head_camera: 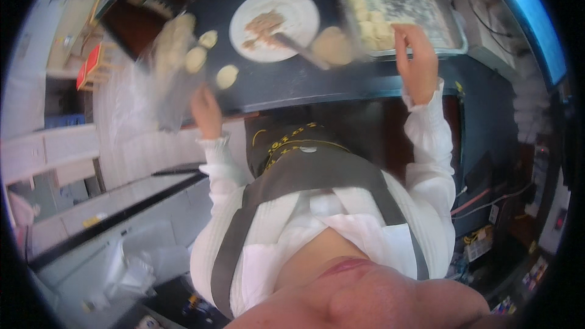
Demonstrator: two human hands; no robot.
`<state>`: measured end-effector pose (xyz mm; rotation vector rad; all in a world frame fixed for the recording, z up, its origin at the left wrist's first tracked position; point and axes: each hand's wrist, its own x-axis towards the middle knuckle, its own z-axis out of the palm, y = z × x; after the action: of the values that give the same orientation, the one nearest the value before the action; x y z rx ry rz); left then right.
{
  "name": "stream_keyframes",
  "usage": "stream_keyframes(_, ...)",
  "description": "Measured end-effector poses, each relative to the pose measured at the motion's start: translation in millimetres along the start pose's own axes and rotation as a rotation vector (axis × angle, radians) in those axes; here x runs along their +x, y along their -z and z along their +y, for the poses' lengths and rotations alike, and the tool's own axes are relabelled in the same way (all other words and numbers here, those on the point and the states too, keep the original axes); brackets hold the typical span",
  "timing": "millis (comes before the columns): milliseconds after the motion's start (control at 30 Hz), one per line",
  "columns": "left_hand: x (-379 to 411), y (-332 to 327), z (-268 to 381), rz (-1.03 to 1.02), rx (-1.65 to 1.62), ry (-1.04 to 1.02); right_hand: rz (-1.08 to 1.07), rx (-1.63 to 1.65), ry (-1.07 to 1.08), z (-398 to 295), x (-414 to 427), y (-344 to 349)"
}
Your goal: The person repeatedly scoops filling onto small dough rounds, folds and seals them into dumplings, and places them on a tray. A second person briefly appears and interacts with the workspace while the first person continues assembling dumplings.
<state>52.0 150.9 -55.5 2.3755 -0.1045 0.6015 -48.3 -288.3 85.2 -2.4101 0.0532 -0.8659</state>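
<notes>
My right hand (pixel 417 61) is over the near edge of a metal tray (pixel 450 50), its thumb and fingertips close together beside small pale dough pieces (pixel 377 29). Whether it pinches one of them cannot be made out. My left hand (pixel 206 112), slightly blurred, is at the table's front edge, beside a clear plastic bag of pale dough pieces (pixel 176 45). A flat dough round (pixel 227 76) lies just beyond its fingertips, with two more rounds (pixel 196 59) by the bag. Between my hands, a white plate (pixel 304 11) carries brownish filling (pixel 265 25).
A flat utensil (pixel 299 49) rests across the plate's rim, its handle end by a round tan lump (pixel 332 45) on the dark tabletop (pixel 283 83). White flour dusts the tray. A lit screen (pixel 525 18) is at the right, and a red-seated chair (pixel 89 66) at the left.
</notes>
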Motion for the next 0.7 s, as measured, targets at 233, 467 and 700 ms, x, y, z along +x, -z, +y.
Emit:
stream_keyframes(233, 4, -19, 10, -0.013, 0.178, -0.101, -0.367, -0.191, 0.333, -38, -31, -127)
stream_keyframes(467, 6, -33, 0, -0.063, -0.006, -0.098, -0.611, -0.005, -0.053, -52, -2, -163)
stream_keyframes(700, 13, -42, 24, 0.031, 0.083, -0.11, -0.414, -0.163, 0.279, -55, 37, -176)
